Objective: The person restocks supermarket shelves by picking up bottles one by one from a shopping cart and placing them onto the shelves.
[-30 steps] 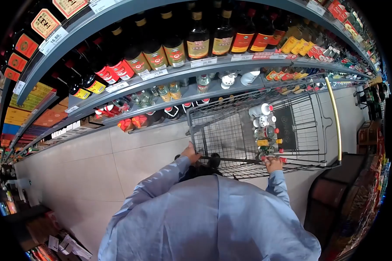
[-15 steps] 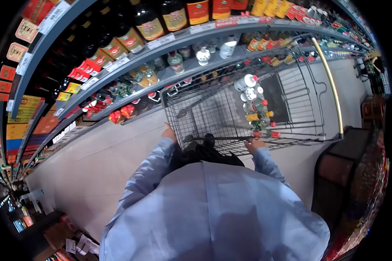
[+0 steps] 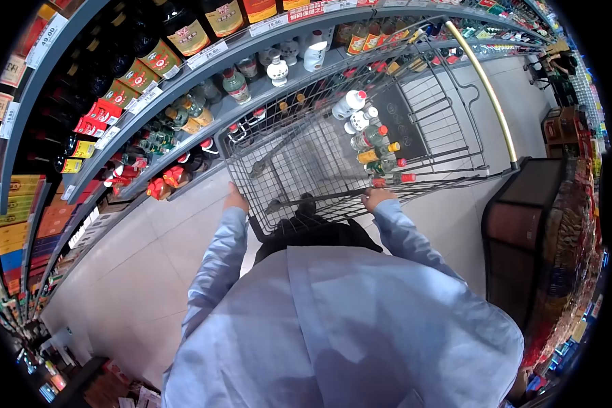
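A wire shopping cart [image 3: 319, 204] stands in front of me, its yellow handle bar [image 3: 486, 88] at the right. My left hand [image 3: 236, 198] is at the cart's left end, against its corner; its fingers are mostly hidden. On the near rim lies my right hand [image 3: 377, 198], fingers curled round the edge. Inside the cart several bottles lie in a row: a white bottle [image 3: 349, 105] at the far end, a smaller white one [image 3: 361, 120], a clear one with a red cap [image 3: 368, 138], a yellow-labelled one [image 3: 378, 153], and a red-labelled one [image 3: 393, 180] nearest me.
Shelves of dark bottles [image 3: 177, 30] curve across the top and left, with smaller bottles [image 3: 236, 85] lower down. Pale floor tiles [image 3: 136, 272] lie at the left. A dark display stand [image 3: 513, 224] with packaged goods is at the right. Boxes stand at the lower left.
The view has shifted, and the cart now appears further left and higher, turned slightly. My right hand has gone from beside the nearest bottle to the cart's near rim.
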